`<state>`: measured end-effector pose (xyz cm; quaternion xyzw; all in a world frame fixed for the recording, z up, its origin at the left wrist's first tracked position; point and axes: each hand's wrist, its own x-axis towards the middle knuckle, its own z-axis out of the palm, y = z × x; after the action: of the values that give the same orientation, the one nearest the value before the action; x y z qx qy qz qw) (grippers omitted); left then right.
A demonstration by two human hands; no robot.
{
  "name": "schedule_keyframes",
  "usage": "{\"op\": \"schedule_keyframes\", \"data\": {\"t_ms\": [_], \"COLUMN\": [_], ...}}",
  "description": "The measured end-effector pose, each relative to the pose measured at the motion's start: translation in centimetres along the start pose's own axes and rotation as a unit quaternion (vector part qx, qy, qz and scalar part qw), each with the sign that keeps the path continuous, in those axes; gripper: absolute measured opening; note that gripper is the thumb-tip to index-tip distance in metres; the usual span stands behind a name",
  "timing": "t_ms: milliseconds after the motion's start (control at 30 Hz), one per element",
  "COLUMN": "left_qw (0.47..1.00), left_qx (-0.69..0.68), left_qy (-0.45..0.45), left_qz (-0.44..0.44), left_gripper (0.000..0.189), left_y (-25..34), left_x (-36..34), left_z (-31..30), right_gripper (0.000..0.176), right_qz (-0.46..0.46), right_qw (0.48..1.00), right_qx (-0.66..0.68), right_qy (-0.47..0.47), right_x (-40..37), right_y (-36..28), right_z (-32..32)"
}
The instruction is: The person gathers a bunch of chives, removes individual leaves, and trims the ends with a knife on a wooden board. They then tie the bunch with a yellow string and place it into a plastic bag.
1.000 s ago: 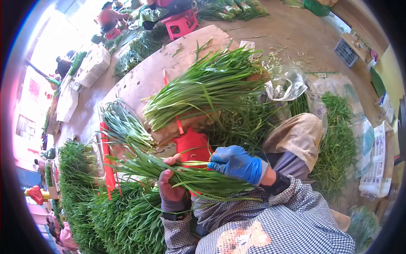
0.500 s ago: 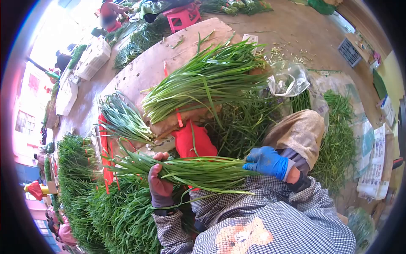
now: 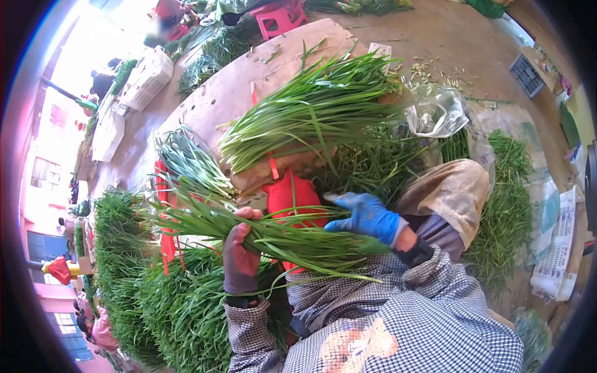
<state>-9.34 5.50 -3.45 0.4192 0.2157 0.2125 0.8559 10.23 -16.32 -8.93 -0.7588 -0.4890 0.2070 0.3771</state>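
My left hand [image 3: 241, 255], in a fingerless glove, is closed around a bunch of long flat green leaves [image 3: 298, 247] that look like Chinese chives. The bunch lies sideways over my lap, its leaves fanning out to the left. At its right part is my right hand [image 3: 367, 217] in a blue glove, thumb and fingers apart, fingertips right at the leaves. Behind the bunch, a red cloth [image 3: 293, 194] hangs by the board. A large pile of chives [image 3: 317, 109] rests on the wooden board [image 3: 193, 102], over a red tie strip [image 3: 273, 166].
A smaller bunch [image 3: 193, 163] sits at the board's left edge. Stacked chives [image 3: 180, 304] stand at my left, with red strips [image 3: 166, 233] hanging beside them. Loose leaves [image 3: 507, 211] and a plastic bag [image 3: 438, 115] are at right. Farther back are a pink stool [image 3: 278, 20] and white crates [image 3: 148, 79].
My right hand has let go of the bunch's right end, spread its fingers and moved left along it. My left hand still holds the bunch. The whole view has shifted slightly.
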Motion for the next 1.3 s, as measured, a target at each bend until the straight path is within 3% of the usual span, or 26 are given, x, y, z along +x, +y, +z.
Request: {"op": "schedule_keyframes", "data": {"t_ms": [133, 200, 333, 400, 467, 600, 633, 667, 733, 767, 800, 867, 967, 1100, 1167, 1233, 1267, 1300], "left_qw": [0.998, 0.997, 1.0, 0.994, 0.994, 0.993, 0.994, 0.994, 0.994, 0.993, 0.993, 0.995, 0.98, 0.962, 0.901, 0.886, 0.82, 0.818], "left_qx": [0.056, 0.066, 0.013, -0.08, -0.078, -0.004, 0.104, 0.103, 0.012, 0.009, 0.009, 0.051, 0.182, 0.24, 0.373, 0.454, 0.557, 0.565], "left_qy": [-0.036, -0.027, -0.003, -0.072, -0.068, -0.118, -0.031, -0.032, -0.065, -0.113, -0.116, -0.075, -0.07, 0.031, 0.069, -0.008, -0.07, -0.104], "left_qz": [0.02, 0.023, -0.007, -0.034, -0.033, 0.02, 0.03, 0.035, -0.089, -0.027, -0.025, -0.046, 0.04, 0.13, 0.212, 0.087, 0.107, 0.009], "left_gripper": [0.032, 0.032, 0.04, 0.042, 0.041, 0.034, 0.03, 0.03, 0.029, 0.037, 0.037, 0.05, 0.065, 0.059, 0.054, 0.041, 0.029, 0.029], "left_y": [0.5, 0.7, 0.0, -0.8, -1.8, -3.0, -2.2, -1.0, 0.9, 1.7, 2.9, 5.7, 9.2, 11.2, 10.9, 9.9, 8.8, 6.8], "left_x": [0.6, 1.5, 3.7, 5.0, 5.8, 7.3, 6.7, 6.7, 6.9, 6.7, 6.2, 4.7, 2.3, -1.5, -3.1, -5.7, -6.3, -6.9], "left_z": [2.6, 2.7, 2.1, 1.7, 2.7, 5.2, 7.8, 8.8, 9.9, 10.1, 9.9, 9.2, 8.1, 6.8, 5.6, 4.6, 5.6, 5.2], "right_gripper": [0.085, 0.089, 0.099, 0.104, 0.104, 0.073, 0.053, 0.053, 0.041, 0.033, 0.033, 0.033, 0.038, 0.042, 0.041, 0.044, 0.048, 0.051], "right_qz": [-0.054, -0.041, -0.055, -0.027, -0.027, 0.009, 0.008, 0.004, 0.044, 0.089, 0.088, 0.157, 0.156, 0.137, 0.153, 0.197, 0.211, 0.18], "right_qw": [0.989, 0.958, 0.949, 0.95, 0.971, 0.975, 0.978, 0.978, 0.945, 0.928, 0.928, 0.888, 0.866, 0.845, 0.87, 0.854, 0.853, 0.85], "right_qx": [0.139, 0.271, 0.3, 0.293, 0.223, 0.22, 0.207, 0.205, 0.32, 0.36, 0.358, 0.429, 0.465, 0.502, 0.446, 0.461, 0.46, 0.477], "right_qy": [-0.018, -0.085, -0.08, -0.102, -0.08, -0.004, 0.028, 0.028, 0.047, 0.043, 0.046, 0.05, 0.094, 0.128, 0.142, 0.14, 0.129, 0.132], "right_x": [1.5, 1.3, -0.2, -0.6, -0.7, 0.1, 0.4, 0.6, 0.6, 0.5, 0.5, 0.4, 0.4, 0.3, 0.4, 0.8, 0.9, 1.2], "right_y": [-1.6, -2.4, -4.0, -4.5, -4.7, -4.4, -3.5, -2.6, -2.1, -2.1, -2.0, -1.6, -1.3, -0.6, -0.4, -2.3, -2.6, -2.4], "right_z": [2.9, 3.2, 2.2, 2.4, 3.7, 5.0, 5.5, 5.5, 4.9, 3.9, 3.0, 1.3, -0.8, -2.0, -2.2, -3.2, -3.3, -2.9]}}
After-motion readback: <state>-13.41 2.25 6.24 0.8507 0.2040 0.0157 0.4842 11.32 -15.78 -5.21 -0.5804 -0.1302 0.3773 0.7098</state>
